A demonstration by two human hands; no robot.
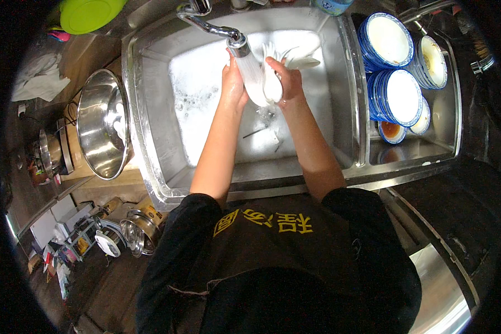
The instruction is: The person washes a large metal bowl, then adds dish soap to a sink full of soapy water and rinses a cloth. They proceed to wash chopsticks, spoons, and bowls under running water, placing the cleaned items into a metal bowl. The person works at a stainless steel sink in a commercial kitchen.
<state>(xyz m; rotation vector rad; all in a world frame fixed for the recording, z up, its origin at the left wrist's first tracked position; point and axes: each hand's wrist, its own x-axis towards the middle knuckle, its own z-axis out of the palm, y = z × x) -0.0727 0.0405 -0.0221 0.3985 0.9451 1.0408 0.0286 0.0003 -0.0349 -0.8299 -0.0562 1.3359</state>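
Note:
Running water [250, 73] pours from the chrome faucet [239, 44] between my two hands over the sink. My right hand [292, 81] grips several white soup spoons [271, 85], its thumb lying across them. Their bowls point toward me, in or beside the stream. On the other side of the water is my left hand [233, 81], its palm turned inward. The bright stream hides whether its fingers hold a spoon. More white spoons [302, 62] show beyond my right hand, above the suds [196, 96]. Dark thin scraps and pale bits lie in the water below my hands.
The large steel sink basin [146, 125] surrounds both hands. In the right basin stand stacked blue-rimmed bowls [394, 98], several with residue, and one small dish [391, 131] holding brown liquid. A steel bowl [100, 125] with white pieces is at left. A green basin [89, 14] sits upper left.

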